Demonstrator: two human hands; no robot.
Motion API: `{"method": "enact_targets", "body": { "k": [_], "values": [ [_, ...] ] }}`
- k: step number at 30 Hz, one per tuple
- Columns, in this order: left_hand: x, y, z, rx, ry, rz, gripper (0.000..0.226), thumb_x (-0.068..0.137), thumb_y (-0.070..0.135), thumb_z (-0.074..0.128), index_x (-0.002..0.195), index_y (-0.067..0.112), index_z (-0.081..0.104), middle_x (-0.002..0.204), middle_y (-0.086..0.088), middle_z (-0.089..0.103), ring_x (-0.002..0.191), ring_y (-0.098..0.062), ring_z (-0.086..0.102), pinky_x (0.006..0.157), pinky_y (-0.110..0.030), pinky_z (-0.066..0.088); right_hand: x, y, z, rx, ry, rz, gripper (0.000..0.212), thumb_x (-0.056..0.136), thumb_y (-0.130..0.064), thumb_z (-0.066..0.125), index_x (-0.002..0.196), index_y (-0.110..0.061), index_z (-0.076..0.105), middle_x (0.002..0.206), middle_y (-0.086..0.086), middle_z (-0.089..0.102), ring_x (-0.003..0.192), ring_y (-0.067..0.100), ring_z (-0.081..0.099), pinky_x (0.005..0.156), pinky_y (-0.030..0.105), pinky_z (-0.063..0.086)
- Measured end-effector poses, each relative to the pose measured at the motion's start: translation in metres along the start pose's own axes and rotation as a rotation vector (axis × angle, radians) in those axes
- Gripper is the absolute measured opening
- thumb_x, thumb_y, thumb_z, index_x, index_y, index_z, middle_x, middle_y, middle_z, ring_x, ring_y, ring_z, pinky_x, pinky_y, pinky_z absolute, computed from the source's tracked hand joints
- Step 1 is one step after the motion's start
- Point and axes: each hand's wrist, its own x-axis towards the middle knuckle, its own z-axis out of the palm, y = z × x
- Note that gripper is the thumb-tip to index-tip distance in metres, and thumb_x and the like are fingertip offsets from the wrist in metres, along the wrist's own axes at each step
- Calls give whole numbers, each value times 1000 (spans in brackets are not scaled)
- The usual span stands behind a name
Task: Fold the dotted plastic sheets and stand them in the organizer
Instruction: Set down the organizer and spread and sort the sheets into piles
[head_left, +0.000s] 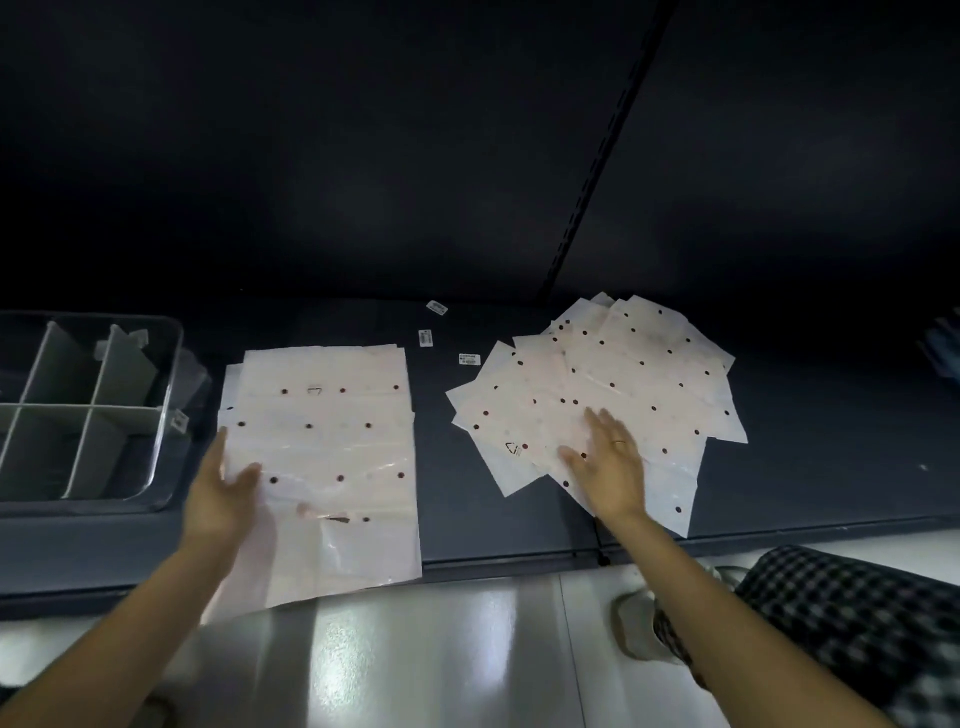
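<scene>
A flat stack of translucent dotted plastic sheets (332, 447) lies on the dark shelf, its near end hanging over the shelf's front edge. My left hand (223, 493) rests on the stack's left edge with straight fingers. To the right, several dotted sheets lie fanned in a loose pile (623, 384). My right hand (608, 462) lies flat on the near part of that pile, fingers spread. The clear organizer (166, 364) with grey dividers stands at the far left, left of the stack; its compartments hold no sheets.
Three small white labels (426, 338) lie on the shelf between the stack and the pile. The dark shelf (519, 499) ends in a front edge near me, above a glossy light floor. A shoe and chequered fabric (857, 623) show at lower right.
</scene>
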Motion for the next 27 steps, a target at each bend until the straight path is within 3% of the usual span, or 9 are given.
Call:
{"method": "enact_targets", "body": {
  "k": [3,7,10,13,16,19,21,24,27],
  "values": [
    [4,-9,-4,79,56,42,57,94,9,53,146,21,33,139,-12,50,123,-37,48,102,-45,37,3,34,-5,-78,-85,87,68,91,-52,49,149,-25,24,158,-1,15,146,21,6,118,38,13],
    [-2,-5,2,303,81,106,69,88,15,63,146,24,26,139,-20,42,121,-44,44,95,-54,38,4,44,0,134,121,91,35,90,-30,62,122,-17,63,143,3,46,137,21,33,110,39,31],
    [-15,-5,6,635,134,370,74,84,18,69,146,17,29,136,-29,33,121,-50,34,92,-63,38,6,40,1,245,205,135,19,90,-16,62,103,-6,72,130,7,59,129,25,43,104,39,39],
    [-25,-12,13,892,80,628,67,86,28,67,145,19,37,150,-31,19,137,-51,18,109,-61,15,5,34,-3,328,248,166,22,95,-15,53,107,-4,67,122,10,63,119,28,50,98,38,42],
    [-26,-21,15,1085,-73,469,52,97,48,39,146,33,31,158,-18,-5,144,-41,-7,114,-52,-5,0,19,-6,416,251,148,28,100,-18,38,118,-12,59,104,7,64,105,27,53,86,32,44],
    [-25,-18,13,1194,-174,344,55,96,53,26,147,34,24,160,-7,-3,145,-33,-8,115,-48,-4,-6,-9,-4,486,202,43,30,101,-13,34,118,-17,57,75,-10,50,87,21,49,75,29,39],
    [-29,-6,16,1046,-233,374,50,98,48,31,143,26,35,159,-6,13,146,-31,4,116,-45,4,-13,-35,-1,528,143,-47,33,98,-2,35,118,-13,58,72,-11,46,80,19,46,75,33,41],
    [-43,21,25,447,-371,264,47,95,44,43,138,25,43,141,-7,48,131,-28,41,107,-38,31,-32,-79,9,600,49,-223,26,96,2,40,110,-5,61,84,8,64,70,11,51,74,30,42],
    [-57,50,37,-68,-497,2,56,82,58,47,135,42,37,119,-3,61,107,-21,61,95,-36,45,-52,-114,27,599,-69,-354,19,96,-4,46,104,-2,64,109,9,67,97,19,60,101,37,37]
  ]
}}
